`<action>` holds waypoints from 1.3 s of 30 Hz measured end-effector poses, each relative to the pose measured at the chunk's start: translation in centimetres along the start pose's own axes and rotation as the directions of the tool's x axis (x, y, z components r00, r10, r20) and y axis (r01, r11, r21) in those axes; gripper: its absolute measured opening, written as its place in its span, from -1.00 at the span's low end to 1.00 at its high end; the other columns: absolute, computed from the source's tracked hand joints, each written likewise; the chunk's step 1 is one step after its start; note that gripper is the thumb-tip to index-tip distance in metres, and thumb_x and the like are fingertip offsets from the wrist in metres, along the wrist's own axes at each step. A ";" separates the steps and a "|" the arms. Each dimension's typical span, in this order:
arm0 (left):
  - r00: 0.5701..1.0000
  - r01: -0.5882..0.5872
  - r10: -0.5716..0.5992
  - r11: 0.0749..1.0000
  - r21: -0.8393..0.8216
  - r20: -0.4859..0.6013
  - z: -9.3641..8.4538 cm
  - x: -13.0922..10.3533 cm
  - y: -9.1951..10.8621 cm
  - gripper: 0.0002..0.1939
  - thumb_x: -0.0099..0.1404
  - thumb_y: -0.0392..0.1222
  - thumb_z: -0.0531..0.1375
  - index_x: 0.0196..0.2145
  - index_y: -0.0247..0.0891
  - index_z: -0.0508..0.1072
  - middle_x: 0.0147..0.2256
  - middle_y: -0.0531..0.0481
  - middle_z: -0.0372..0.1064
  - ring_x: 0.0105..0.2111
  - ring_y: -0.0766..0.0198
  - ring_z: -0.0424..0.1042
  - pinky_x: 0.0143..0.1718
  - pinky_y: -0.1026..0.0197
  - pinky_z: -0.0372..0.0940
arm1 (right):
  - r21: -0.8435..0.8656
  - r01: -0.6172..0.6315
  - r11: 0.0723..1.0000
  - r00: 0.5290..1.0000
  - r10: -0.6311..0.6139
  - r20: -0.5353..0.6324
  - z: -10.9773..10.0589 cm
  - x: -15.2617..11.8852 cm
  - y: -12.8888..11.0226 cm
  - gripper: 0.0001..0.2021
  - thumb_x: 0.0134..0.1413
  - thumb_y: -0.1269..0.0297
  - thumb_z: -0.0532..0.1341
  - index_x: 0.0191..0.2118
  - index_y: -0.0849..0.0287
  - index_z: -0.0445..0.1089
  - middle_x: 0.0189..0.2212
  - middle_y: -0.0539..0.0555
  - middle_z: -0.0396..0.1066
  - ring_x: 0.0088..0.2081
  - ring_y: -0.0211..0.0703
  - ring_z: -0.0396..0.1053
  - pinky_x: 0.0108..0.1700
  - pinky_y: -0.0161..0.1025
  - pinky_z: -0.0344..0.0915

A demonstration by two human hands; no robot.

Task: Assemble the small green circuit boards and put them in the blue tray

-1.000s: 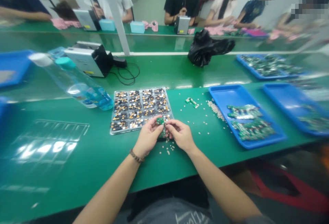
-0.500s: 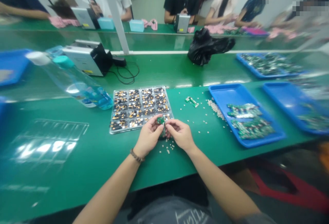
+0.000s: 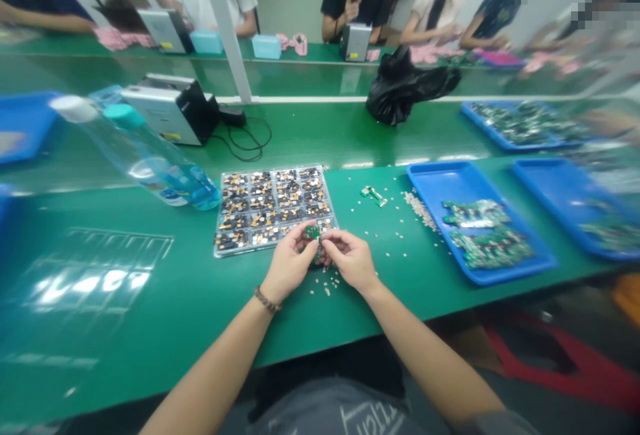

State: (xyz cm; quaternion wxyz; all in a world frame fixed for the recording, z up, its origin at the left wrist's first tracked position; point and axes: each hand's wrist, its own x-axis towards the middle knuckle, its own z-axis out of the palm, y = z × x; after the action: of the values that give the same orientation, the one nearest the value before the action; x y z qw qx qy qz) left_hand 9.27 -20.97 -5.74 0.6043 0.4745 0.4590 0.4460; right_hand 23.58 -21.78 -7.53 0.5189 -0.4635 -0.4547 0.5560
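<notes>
A small green circuit board [image 3: 313, 231] is held in my left hand [image 3: 290, 260], at the front edge of a clear compartment tray [image 3: 234, 252] full of small black, orange and white parts. My right hand [image 3: 351, 262] pinches at the board's right side; whatever lies between its fingertips is too small to make out. Tiny pale pieces [image 3: 327, 286] are scattered on the green table [image 3: 310, 328] just below both hands. Another green board [image 3: 374, 196] lies beyond my right hand.
To the right, blue trays [image 3: 500, 280] [image 3: 537, 170] hold green boards, with a pile of pale pieces [image 3: 420, 210] alongside. Bottles [image 3: 165, 168], a grey device [image 3: 167, 112] and a black bag [image 3: 395, 92] stand farther back. People sit across the table.
My hands stay almost in place around the board. Across the table, a person in black has raised a hand, and a blurred hand has appeared at the far right.
</notes>
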 end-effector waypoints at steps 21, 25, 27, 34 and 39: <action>1.000 0.016 -0.016 1.000 0.002 0.021 0.0 -0.1 0.4 -0.48 0.21 -0.19 0.23 0.12 -0.34 0.30 -0.19 -0.09 0.44 -0.26 0.28 0.43 -0.20 0.27 0.37 | -0.035 0.015 0.999 1.000 -0.015 -0.013 -0.2 -0.3 0.0 -0.81 0.03 0.20 0.31 -0.25 0.17 0.47 -0.53 0.00 0.47 -0.56 -0.25 0.42 -0.51 -0.34 0.42; 1.000 0.012 -0.013 1.000 0.015 0.027 -0.1 -0.1 0.5 -0.46 0.22 -0.18 0.23 0.14 -0.34 0.29 -0.16 -0.11 0.44 -0.24 0.26 0.44 -0.18 0.26 0.38 | -0.050 0.039 0.998 0.999 -0.040 -0.018 -0.2 -0.3 0.0 -0.81 0.03 0.20 0.31 -0.24 0.17 0.47 -0.49 0.02 0.49 -0.54 -0.24 0.43 -0.50 -0.32 0.44; 0.999 0.020 -0.020 0.999 0.027 0.028 -0.2 -0.1 0.5 -0.44 0.22 -0.18 0.23 0.15 -0.34 0.29 -0.16 -0.11 0.44 -0.24 0.26 0.44 -0.18 0.25 0.38 | -0.065 0.054 0.996 0.998 -0.055 -0.016 -0.3 -0.3 0.0 -0.80 0.03 0.18 0.31 -0.24 0.17 0.48 -0.44 0.04 0.51 -0.52 -0.22 0.44 -0.49 -0.31 0.45; 0.999 0.019 -0.020 0.999 0.025 0.041 -0.4 -0.2 0.1 -0.44 0.23 -0.17 0.23 0.16 -0.32 0.28 -0.14 -0.11 0.43 -0.23 0.25 0.44 -0.16 0.23 0.38 | -0.110 0.073 0.991 0.997 -0.075 -0.010 -0.3 -0.5 -0.1 -0.80 0.05 0.16 0.29 -0.25 0.15 0.49 -0.38 0.06 0.52 -0.49 -0.20 0.46 -0.47 -0.28 0.46; 0.999 0.005 -0.007 0.999 0.045 0.035 -0.3 -0.2 0.1 -0.45 0.23 -0.16 0.23 0.16 -0.32 0.30 -0.11 -0.13 0.44 -0.19 0.23 0.44 -0.14 0.23 0.38 | -0.126 0.075 0.989 0.997 -0.077 -0.012 -0.3 -0.5 -0.1 -0.79 0.04 0.14 0.29 -0.25 0.15 0.48 -0.40 0.06 0.52 -0.50 -0.19 0.46 -0.46 -0.26 0.47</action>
State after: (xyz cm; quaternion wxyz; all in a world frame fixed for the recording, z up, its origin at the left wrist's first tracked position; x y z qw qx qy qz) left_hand 8.94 -21.08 -5.64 0.6030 0.4943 0.4594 0.4254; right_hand 23.93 -22.26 -7.46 0.5136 -0.4821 -0.5017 0.5022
